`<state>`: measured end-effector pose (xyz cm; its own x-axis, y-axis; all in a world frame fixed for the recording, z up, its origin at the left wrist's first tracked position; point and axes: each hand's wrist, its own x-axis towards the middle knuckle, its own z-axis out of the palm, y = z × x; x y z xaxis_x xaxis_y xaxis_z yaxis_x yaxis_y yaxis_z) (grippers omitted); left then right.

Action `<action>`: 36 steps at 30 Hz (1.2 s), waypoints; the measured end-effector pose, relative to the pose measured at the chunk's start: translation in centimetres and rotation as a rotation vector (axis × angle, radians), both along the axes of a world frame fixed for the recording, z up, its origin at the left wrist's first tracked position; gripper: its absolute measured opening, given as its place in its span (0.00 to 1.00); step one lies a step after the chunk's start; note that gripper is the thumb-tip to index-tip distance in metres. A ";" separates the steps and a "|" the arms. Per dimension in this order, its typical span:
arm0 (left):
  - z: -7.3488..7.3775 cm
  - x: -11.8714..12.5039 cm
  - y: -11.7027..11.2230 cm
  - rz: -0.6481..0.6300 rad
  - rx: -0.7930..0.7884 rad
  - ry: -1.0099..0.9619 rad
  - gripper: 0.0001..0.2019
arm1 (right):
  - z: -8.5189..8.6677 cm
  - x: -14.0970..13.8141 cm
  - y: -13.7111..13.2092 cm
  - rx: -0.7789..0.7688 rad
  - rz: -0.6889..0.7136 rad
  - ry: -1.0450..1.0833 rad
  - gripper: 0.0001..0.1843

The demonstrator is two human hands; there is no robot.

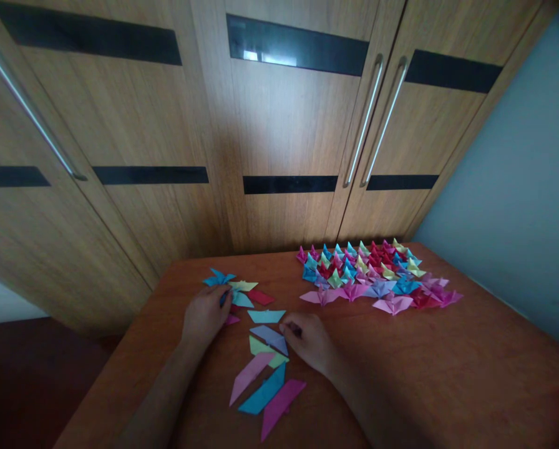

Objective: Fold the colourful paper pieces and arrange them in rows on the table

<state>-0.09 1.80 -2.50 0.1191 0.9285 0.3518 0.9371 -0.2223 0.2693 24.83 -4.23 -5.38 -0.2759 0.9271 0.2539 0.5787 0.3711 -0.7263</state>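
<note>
My left hand (207,313) is at the left of the table, its fingers curled over a loose group of folded papers. A bit of blue folded paper (223,298) shows between its fingertips. Around it lie a light blue folded paper (242,299), a yellow one (244,285) and a red one (262,297). My right hand (310,340) is closed at the right end of a lavender folded paper (270,337), thumb and forefinger pinched at its corner. Just beyond that lies a pale turquoise strip (267,317). Nearer me are yellow, pink, blue and magenta (282,408) folded strips.
Many finished origami pieces (354,271), with pointed tips, stand in rows at the table's back right. The brown table (401,374) reaches a wooden wardrobe (284,125) with metal handles (364,121). A pale wall (513,187) is on the right.
</note>
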 end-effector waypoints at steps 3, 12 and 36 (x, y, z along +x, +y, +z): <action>0.7 0.1 -0.5 0.025 0.029 -0.106 0.14 | 0.0 0.0 0.0 -0.010 -0.001 0.029 0.11; 2.5 5.9 -4.9 -0.127 -0.069 -0.721 0.08 | 1.0 0.0 -0.6 -0.202 0.096 0.556 0.21; 1.1 6.5 -5.4 -0.284 -0.334 -0.745 0.08 | 1.9 0.6 -1.1 0.113 -0.045 0.221 0.08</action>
